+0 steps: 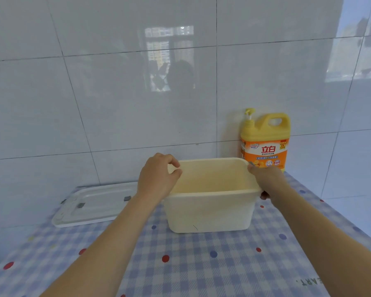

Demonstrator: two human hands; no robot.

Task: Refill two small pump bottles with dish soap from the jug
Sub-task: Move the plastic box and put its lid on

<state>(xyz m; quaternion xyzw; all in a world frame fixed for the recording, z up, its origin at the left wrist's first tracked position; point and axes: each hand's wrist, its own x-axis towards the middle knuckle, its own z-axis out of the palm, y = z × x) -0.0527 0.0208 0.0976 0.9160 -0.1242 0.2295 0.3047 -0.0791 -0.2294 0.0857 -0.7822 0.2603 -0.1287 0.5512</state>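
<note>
tub (210,211): cream matte plastic, rounded rectangle, mid-table, yellowed inner wall visible, floor hidden | left hand (156,179): pinches its left rim | right hand (266,179): grips its right rim | jug (265,142): yellow, pump top, orange label, upright far right against glossy tile wall (116,93) | flat white lid (90,204): left, on checked dotted cloth (201,264)

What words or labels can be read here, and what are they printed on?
"立白": large red characters on the orange label of the yellow soap jug.
Smaller print on that label: too small to read.
"ART.": upside down on the checked tablecloth, near the lower right edge; the start of the word is unclear.
No text shows on the cream tub or the white lid.
</note>
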